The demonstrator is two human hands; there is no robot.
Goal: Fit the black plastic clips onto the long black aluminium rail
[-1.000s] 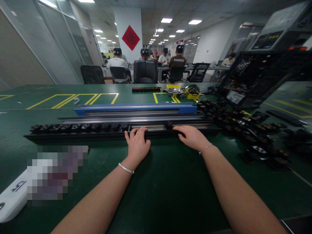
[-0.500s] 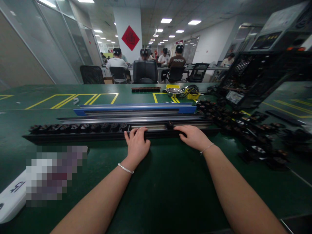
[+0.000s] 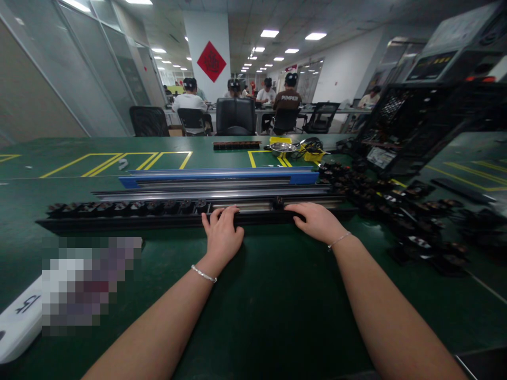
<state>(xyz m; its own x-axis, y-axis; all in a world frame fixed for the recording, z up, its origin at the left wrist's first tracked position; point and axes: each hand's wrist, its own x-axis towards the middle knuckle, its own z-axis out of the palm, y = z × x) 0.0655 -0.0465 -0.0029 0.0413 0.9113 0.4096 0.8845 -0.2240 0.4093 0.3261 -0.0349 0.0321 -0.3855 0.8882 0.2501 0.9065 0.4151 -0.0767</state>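
Observation:
A long black rail [image 3: 158, 222] lies across the green table, with several round black parts [image 3: 137, 208] seated in a row along its left half. One lone small black part [image 3: 278, 202] sits further right in the rail's channel. My left hand [image 3: 222, 232] rests on the rail's near edge just right of the row, fingers spread and thumb apart. Close against the lone part are the fingertips of my right hand [image 3: 317, 220]; its fingers stretch left and the thumb stays apart on the near side. Whether the fingertips touch the part is hard to tell.
Behind lie another dark rail [image 3: 214, 193] and a blue rail [image 3: 222, 177]. Loose black parts [image 3: 412, 221] are heaped at right, near an open computer case [image 3: 396, 126]. A metal bowl [image 3: 283, 150] stands further back. At left lies a white object [image 3: 24, 322], partly pixelated.
My right hand and the lone black part have shifted slightly to the right along the rail. My left hand stays in place.

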